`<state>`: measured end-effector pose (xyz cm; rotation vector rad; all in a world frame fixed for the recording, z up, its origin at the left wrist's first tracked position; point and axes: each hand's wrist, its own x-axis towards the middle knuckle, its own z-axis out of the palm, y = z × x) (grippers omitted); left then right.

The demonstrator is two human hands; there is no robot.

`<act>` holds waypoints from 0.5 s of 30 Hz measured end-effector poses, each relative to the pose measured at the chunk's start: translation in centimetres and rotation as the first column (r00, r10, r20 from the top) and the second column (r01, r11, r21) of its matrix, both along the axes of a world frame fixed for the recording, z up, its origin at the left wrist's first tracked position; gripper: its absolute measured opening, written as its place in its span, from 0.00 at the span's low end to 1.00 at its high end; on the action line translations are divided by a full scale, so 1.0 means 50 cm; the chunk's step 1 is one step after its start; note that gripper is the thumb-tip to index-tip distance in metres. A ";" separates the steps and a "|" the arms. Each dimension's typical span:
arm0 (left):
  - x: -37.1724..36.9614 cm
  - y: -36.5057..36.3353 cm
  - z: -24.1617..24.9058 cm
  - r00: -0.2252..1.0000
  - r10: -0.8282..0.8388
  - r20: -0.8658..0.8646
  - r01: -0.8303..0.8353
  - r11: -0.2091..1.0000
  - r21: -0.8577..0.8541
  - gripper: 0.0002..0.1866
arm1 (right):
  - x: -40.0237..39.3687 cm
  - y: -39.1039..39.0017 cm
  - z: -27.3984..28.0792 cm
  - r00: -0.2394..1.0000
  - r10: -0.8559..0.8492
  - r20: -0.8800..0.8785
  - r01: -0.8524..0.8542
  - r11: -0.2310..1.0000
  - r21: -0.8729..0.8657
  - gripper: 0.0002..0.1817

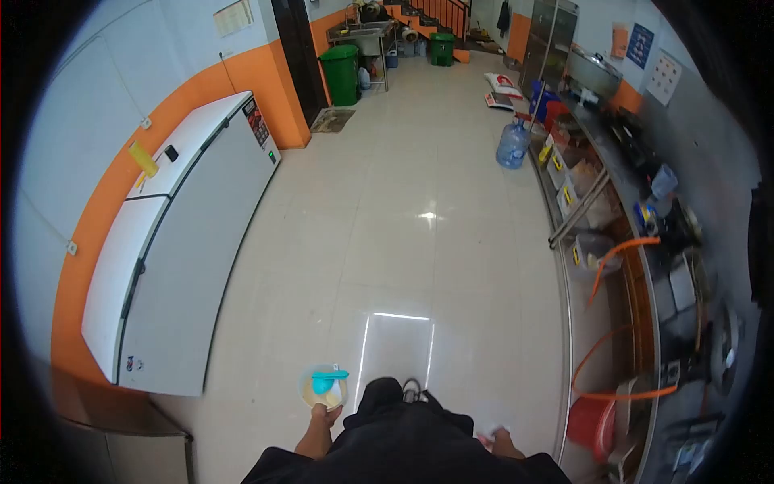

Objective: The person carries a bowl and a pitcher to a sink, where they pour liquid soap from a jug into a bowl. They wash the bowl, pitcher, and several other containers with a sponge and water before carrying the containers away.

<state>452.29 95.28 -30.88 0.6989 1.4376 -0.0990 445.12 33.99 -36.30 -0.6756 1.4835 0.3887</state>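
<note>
Black clothing (395, 444) looms nearest. Left hand (326, 414) pinches 1 bowl (304, 393) by its near edge, beside the body; tilting could spill the teal scoop (322, 382). Right hand (493, 441), at a pale item (499, 430): closure unclear.

No words, numbers or brands can be read: the print on the blue poster (640, 45), the white wall sheet (664, 78), the freezer's dark sticker (255, 121) and the sack (503, 85) is too small.
</note>
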 end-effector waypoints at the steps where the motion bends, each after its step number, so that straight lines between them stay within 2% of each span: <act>1: 0.097 -0.015 -0.007 0.996 0.017 0.085 -0.019 1.000 0.018 0.23 | 0.181 -0.002 -0.018 0.998 0.039 0.052 -0.041 0.999 0.029 0.27; 2: 0.188 -0.025 -0.003 0.989 0.050 0.137 -0.052 0.999 0.015 0.22 | 0.345 0.020 0.026 0.846 0.235 0.479 -0.174 0.970 -0.168 0.26; 3: 0.278 -0.022 -0.024 0.987 0.054 0.149 -0.054 0.999 -0.001 0.22 | 0.550 0.045 0.074 0.768 0.278 0.576 -0.221 0.960 -0.169 0.29; 4: 0.364 -0.013 -0.049 0.988 0.084 0.132 -0.077 0.995 -0.061 0.22 | 0.751 0.054 0.080 0.778 0.381 0.499 -0.298 0.924 -0.241 0.34; 5: 0.473 -0.014 -0.069 0.987 0.109 0.117 -0.096 0.989 -0.115 0.22 | 0.933 0.062 0.113 0.757 0.402 0.516 -0.313 0.915 -0.254 0.35; 7: 0.700 -0.043 -0.067 0.996 0.085 -0.014 -0.086 0.995 -0.059 0.21 | 1.245 0.086 0.167 0.730 0.411 0.547 -0.316 0.911 -0.263 0.35; 8: 0.795 -0.030 -0.109 0.942 0.237 -0.237 -0.267 0.959 -0.100 0.19 | 1.350 0.098 0.219 0.639 0.430 0.638 -0.338 0.902 -0.270 0.35; 9: 0.900 -0.024 -0.093 0.946 0.235 -0.223 -0.263 0.959 -0.107 0.19 | 1.462 0.107 0.253 0.534 0.446 0.719 -0.358 0.889 -0.285 0.34; 10: 0.986 -0.021 -0.068 0.982 0.138 -0.130 -0.155 0.980 -0.128 0.19 | 1.552 0.115 0.264 0.527 0.451 0.720 -0.353 0.887 -0.298 0.34; 12: 1.177 -0.064 -0.040 0.996 -0.054 0.074 0.064 0.987 -0.149 0.20 | 1.675 0.085 0.250 0.597 0.380 0.707 -0.278 0.924 -0.262 0.33; 14: 1.381 -0.092 -0.030 0.995 -0.092 0.039 0.096 0.987 -0.131 0.20 | 1.729 0.038 0.208 0.548 0.367 0.752 -0.280 0.927 -0.248 0.31; 15: 1.494 -0.094 -0.034 0.992 -0.123 0.008 0.123 0.987 -0.102 0.20 | 1.738 0.020 0.176 0.584 0.370 0.723 -0.260 0.928 -0.265 0.31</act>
